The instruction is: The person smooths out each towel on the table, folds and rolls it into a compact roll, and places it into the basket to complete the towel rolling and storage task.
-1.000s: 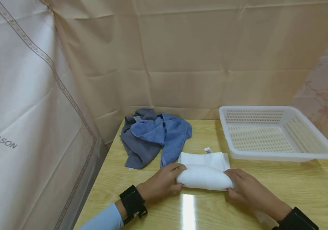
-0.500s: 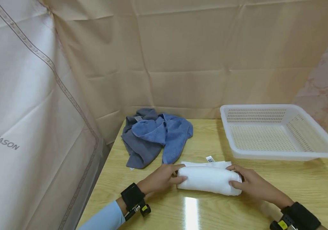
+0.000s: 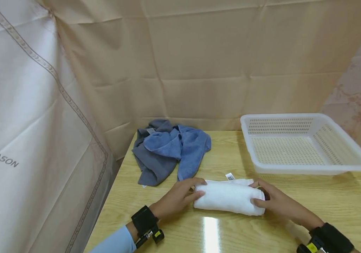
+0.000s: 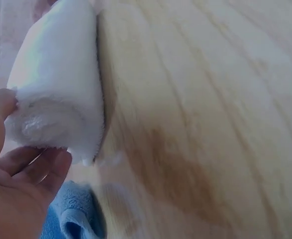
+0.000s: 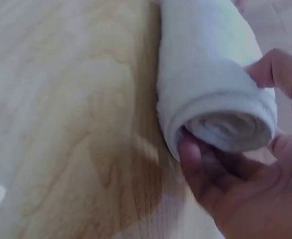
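Observation:
A white towel [image 3: 227,198], rolled into a thick cylinder, lies on the table near its front, with a short flat flap and a printed tag [image 3: 230,176] behind it. My left hand [image 3: 180,195] grips the roll's left end, thumb on the near side and fingers at the far side. The right hand [image 3: 278,202] holds the other end the same way. In the right wrist view the spiral end of the towel [image 5: 225,127] shows, with a fingertip at its lower edge. The left wrist view has the opposite coiled end of the towel [image 4: 46,119] between thumb and fingers.
Crumpled grey [image 3: 158,167] and blue [image 3: 193,151] towels lie in a heap at the back left. A white plastic basket [image 3: 313,168] with perforated walls stands at the back right of the wooden table [image 3: 136,225]. Beige cloth [image 3: 199,63] hangs behind.
The towel has rolled further back over its flat part, of which less shows now. Both hands have shifted their hold at the ends. Over the last half second little has moved.

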`<state>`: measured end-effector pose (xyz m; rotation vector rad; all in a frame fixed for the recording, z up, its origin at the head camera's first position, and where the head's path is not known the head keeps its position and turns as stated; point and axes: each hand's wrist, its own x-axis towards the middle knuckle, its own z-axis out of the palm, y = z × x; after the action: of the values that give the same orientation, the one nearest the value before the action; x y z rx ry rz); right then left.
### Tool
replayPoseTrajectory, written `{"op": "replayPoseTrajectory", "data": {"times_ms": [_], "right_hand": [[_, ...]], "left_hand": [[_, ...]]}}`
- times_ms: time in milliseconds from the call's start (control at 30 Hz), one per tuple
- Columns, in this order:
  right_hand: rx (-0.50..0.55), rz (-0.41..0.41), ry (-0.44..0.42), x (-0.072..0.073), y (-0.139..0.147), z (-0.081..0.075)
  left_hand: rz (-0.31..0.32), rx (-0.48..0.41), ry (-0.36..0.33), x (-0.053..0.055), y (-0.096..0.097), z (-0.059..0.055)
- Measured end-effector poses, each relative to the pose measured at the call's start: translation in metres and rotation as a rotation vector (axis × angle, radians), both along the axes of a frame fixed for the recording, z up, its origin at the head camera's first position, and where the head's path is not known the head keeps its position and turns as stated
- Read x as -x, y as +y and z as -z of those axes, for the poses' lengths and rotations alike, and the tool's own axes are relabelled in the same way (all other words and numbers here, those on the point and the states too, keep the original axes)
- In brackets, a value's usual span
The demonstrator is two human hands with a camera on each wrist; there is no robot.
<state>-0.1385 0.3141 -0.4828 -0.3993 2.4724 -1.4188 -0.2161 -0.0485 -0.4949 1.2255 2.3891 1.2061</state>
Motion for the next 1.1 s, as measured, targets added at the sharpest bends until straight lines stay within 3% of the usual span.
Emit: {"op": "replayPoseTrajectory", "data": {"times_ms": [67,133,233,333,400,533,700,767,867,1100], "right_hand": [[-0.053,-0.005,0.201,-0.005,-0.005,0.0],[-0.166,-0.008,0.485,-0.01,-0.009,0.001],[-0.322,0.0,0.874,-0.015,-0.015,0.004],[-0.413,-0.036,1.024,-0.017,-0.018,0.006],[-0.46,-0.056,1.038,-0.017,-0.02,0.007],[-0.528,-0.095,1.043,-0.016,-0.022,0.01],[-0.581,-0.109,1.056,-0.015,-0.021,0.01],[-0.596,-0.1,1.042,-0.014,-0.022,0.01],[-0.585,-0.067,0.973,-0.013,-0.022,0.008],[-0.462,-0.023,0.666,-0.002,-0.017,0.002]], "left_hand": [[-0.002,-0.002,-0.002,0.0,0.0,0.0],[-0.014,-0.004,-0.007,-0.001,-0.001,0.0],[-0.039,-0.006,0.06,-0.004,-0.002,0.001],[-0.049,0.005,0.244,-0.009,-0.002,0.001],[-0.046,0.015,0.395,-0.011,-0.001,0.001],[-0.032,0.06,0.616,-0.014,0.001,-0.003],[-0.029,0.236,0.786,-0.018,0.002,-0.004],[-0.021,0.271,0.79,-0.019,0.003,-0.003],[-0.013,0.25,0.736,-0.017,0.004,-0.001],[0.024,0.16,0.482,-0.002,0.007,-0.004]]}}
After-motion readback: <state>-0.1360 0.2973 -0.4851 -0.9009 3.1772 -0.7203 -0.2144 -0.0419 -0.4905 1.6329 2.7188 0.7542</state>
